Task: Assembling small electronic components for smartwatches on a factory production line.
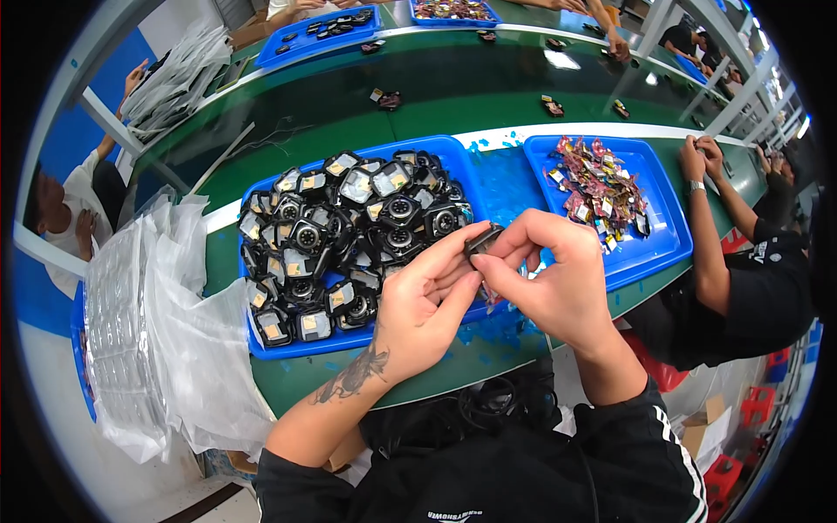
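Observation:
Between my two hands, in front of me, is a small dark smartwatch case (482, 241), partly covered by fingers. My left hand (427, 305) cups it from the left, its fingertips around the far side. On the other side my right hand (558, 275) pinches it with thumb and forefinger. Just beyond my left hand a blue tray (475, 166) is heaped with black smartwatch cases (357, 231), some showing round sensor backs, others pale square insides. Past my right hand, another blue tray (670, 218) carries a loose pile of small reddish and yellow parts (597, 187).
A green conveyor belt (331, 135) with scattered small assemblies (554, 106) crosses beyond the trays. Clear plastic trays in translucent bags (166, 322) stand at left. Blue film scraps (510, 187) lie between the trays. A co-worker in black (741, 288) sits close at right; others work farther off.

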Tool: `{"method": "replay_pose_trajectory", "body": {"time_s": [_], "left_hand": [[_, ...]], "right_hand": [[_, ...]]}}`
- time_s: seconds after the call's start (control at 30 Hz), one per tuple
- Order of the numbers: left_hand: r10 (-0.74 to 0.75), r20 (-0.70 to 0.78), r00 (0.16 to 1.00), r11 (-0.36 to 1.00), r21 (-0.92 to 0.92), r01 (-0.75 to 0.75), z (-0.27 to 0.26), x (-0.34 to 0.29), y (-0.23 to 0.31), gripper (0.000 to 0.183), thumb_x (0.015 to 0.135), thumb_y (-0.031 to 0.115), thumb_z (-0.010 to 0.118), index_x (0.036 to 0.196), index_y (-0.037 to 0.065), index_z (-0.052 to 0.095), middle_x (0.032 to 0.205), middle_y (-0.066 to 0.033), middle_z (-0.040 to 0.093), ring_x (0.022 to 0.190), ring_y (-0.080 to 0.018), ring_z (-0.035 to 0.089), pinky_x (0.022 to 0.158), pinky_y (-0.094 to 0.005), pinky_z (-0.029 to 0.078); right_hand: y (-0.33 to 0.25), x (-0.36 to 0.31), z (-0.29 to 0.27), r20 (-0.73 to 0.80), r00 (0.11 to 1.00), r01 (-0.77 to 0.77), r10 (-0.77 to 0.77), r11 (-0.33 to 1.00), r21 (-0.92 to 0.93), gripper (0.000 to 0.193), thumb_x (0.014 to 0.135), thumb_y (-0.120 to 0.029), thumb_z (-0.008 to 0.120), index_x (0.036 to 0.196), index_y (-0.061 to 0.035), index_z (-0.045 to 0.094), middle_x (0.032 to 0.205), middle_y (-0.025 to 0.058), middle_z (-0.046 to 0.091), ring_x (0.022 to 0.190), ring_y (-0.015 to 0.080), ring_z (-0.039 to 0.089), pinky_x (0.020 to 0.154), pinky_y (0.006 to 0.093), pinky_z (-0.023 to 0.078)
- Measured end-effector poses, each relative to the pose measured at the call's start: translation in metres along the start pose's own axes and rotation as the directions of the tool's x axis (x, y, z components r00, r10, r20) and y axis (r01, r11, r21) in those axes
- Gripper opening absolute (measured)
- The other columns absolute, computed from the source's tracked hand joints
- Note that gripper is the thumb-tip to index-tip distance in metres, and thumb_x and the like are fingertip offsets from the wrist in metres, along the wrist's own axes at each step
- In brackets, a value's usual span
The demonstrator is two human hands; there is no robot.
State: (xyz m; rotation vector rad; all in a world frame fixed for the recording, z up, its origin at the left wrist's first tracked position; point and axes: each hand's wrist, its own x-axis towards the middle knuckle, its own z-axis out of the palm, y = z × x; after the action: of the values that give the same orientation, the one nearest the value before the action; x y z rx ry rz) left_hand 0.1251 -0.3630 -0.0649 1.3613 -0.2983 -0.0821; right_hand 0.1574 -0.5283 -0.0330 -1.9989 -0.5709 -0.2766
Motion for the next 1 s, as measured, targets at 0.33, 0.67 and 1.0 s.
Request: {"method": "replay_pose_trajectory", "body": {"time_s": [0.33,0.67,1.0], "left_hand": [[0.125,-0.161,0.979,0.958,-0.237,-0.162,0.006,0.005,-0.004,0.043,0.093,-0.007,0.051,0.135,-0.005,0.043,0.124,-0.0175,0.058,0.113,-0.0171,0.059,0.094,-0.0277,0.049],[0.481,0.078,0.873,0.663,0.618,-0.421,-0.007,0.006,0.003,0.035,0.078,-0.008,0.07,0.111,0.001,0.069,0.118,-0.016,0.063,0.088,-0.0184,0.066,0.071,-0.0268,0.055],[0.384,0.142,0.912,0.669,0.638,-0.381,-0.006,0.004,0.006,0.017,0.083,0.0,0.07,0.1,-0.001,0.072,0.101,-0.0131,0.066,0.077,-0.0137,0.065,0.065,-0.0232,0.053]], "right_hand": [[0.011,-0.007,-0.004,-0.032,0.986,-0.147,0.165,0.939,0.312,0.021,0.08,-0.01,0.075,0.09,-0.0013,0.059,0.08,0.001,0.06,0.072,0.0088,0.057,0.067,0.0234,0.047],[0.004,-0.025,-0.019,0.149,0.946,-0.323,0.287,0.841,0.433,0.01,0.085,-0.002,0.07,0.092,0.0042,0.067,0.087,0.0069,0.067,0.076,0.0091,0.064,0.063,0.0208,0.055],[0.012,-0.025,-0.028,0.147,0.971,-0.232,0.187,0.886,0.402,0.009,0.085,-0.005,0.07,0.092,0.0018,0.069,0.089,0.0071,0.066,0.082,0.0113,0.064,0.069,0.0229,0.052]]}}
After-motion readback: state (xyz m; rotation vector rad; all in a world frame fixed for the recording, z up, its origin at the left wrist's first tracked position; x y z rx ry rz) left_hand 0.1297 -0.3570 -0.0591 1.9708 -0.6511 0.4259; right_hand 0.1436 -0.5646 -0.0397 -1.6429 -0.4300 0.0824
